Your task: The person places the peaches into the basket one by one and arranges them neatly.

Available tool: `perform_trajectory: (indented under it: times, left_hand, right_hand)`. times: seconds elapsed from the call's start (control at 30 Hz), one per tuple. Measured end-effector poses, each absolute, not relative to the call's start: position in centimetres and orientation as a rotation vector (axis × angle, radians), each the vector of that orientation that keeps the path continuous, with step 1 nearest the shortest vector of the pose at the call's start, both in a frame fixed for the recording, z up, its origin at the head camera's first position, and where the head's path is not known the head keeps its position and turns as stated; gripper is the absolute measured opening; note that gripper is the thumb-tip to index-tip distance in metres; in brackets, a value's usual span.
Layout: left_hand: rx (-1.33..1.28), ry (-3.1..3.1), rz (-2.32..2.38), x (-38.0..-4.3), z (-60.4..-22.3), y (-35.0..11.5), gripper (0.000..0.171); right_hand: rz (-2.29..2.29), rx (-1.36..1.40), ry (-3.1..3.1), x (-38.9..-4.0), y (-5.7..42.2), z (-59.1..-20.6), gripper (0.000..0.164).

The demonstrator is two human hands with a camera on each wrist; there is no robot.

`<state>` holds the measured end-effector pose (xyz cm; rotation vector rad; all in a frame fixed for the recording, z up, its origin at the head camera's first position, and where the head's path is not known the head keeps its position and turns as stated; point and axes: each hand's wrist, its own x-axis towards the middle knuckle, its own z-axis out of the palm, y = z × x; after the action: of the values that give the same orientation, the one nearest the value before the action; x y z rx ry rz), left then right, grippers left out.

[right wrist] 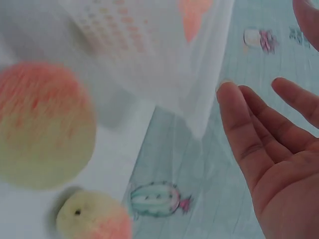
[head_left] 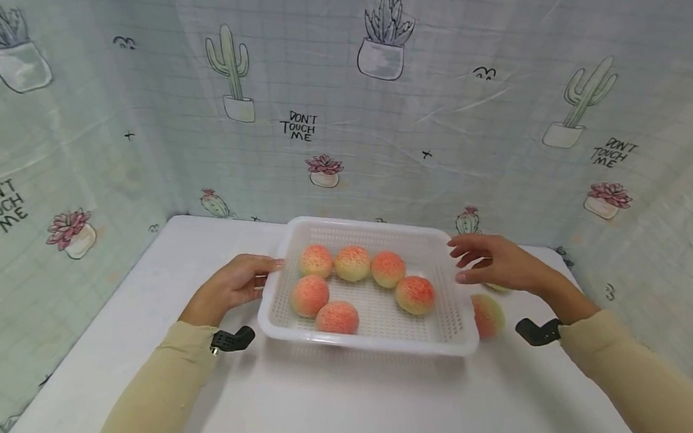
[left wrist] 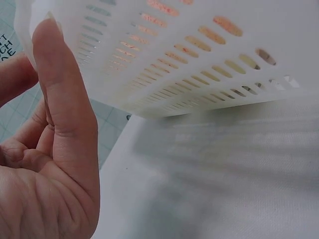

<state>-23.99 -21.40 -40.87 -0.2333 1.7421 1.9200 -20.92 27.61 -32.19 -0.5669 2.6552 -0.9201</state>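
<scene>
A white plastic basket with slotted walls holds several red-and-yellow peaches. My left hand grips its left rim; in the left wrist view the thumb lies along the slotted wall. The basket is tilted, and its underside there stands partly off the table. Beside the right rim is my right hand, fingers loosely bent and nothing held. A gap shows between its fingertips and the basket in the right wrist view. To the right of the basket lie one peach and a second, mostly hidden peach.
The white table extends in front of the basket and to its left. A cloth curtain printed with cacti and lettering hangs behind the table and along both sides. Each wrist wears a black band mount.
</scene>
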Motion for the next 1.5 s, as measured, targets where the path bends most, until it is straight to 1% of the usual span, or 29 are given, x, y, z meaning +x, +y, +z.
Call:
perform_trajectory:
  times: [0.23, 0.4, 0.57, 0.73, 1.0, 1.1, 1.27, 1.5]
  left_hand:
    - [-0.213, 1.75, 1.908, -23.9, -41.0, -21.6, 0.06]
    - [-0.214, 1.748, 1.905, -23.7, -40.9, -21.6, 0.062]
    - [-0.206, 1.741, 1.917, -23.7, -40.6, -21.5, 0.062]
    - [-0.204, 1.737, 1.918, -23.7, -40.6, -21.5, 0.062]
    - [-0.199, 1.731, 1.915, -23.7, -40.8, -21.5, 0.064]
    - [-0.202, 1.735, 1.915, -23.6, -40.8, -21.7, 0.064]
    - [-0.203, 1.728, 1.925, -23.5, -40.9, -21.8, 0.062]
    - [-0.173, 1.74, 1.915, -23.6, -40.8, -21.5, 0.065]
  right_hand:
    - [-0.906, -0.449, 2.747, -19.1, 32.2, -33.4, 0.066]
    - [-0.911, -0.335, 2.766, -17.6, 35.0, -36.1, 0.069]
    - [-0.935, -0.24, 2.736, -16.2, 36.6, -38.9, 0.076]
    - [-1.008, -0.189, 2.68, -15.5, 36.5, -41.3, 0.084]
    - [-1.172, -0.096, 2.682, -15.2, 34.8, -44.3, 0.094]
    - [-1.211, -0.099, 2.692, -15.3, 34.1, -44.7, 0.093]
    - [-1.236, -0.149, 2.724, -15.6, 33.4, -45.0, 0.085]
    - [-1.211, -0.071, 2.779, -15.2, 33.5, -45.2, 0.08]
